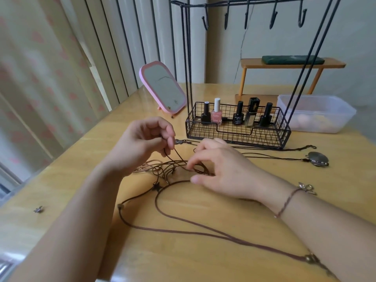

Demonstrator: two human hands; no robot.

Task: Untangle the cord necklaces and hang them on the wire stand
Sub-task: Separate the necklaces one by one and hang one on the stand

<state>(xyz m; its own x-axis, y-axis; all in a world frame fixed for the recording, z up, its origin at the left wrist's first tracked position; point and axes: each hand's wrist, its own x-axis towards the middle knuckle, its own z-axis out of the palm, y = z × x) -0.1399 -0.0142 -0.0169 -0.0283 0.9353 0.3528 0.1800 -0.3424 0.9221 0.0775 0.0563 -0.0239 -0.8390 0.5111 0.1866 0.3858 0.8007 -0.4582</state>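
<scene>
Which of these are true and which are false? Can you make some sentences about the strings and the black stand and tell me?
1. The left hand pinches a cord. True.
2. The tangled cords hang from the hooks. False: they lie on the table.
3. The wire basket holds bottles. True.
4. The mirror has a blue frame. False: it is pink.
5. The right hand touches the tangle. True.

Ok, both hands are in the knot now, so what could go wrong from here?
1. The left hand lifts a strand while the right hand pinches the tangle; pulling hard may tighten it.
2. Long cords trail to the round pendant; a tug could drag it.
3. The nail polish bottles stand close behind.
</scene>
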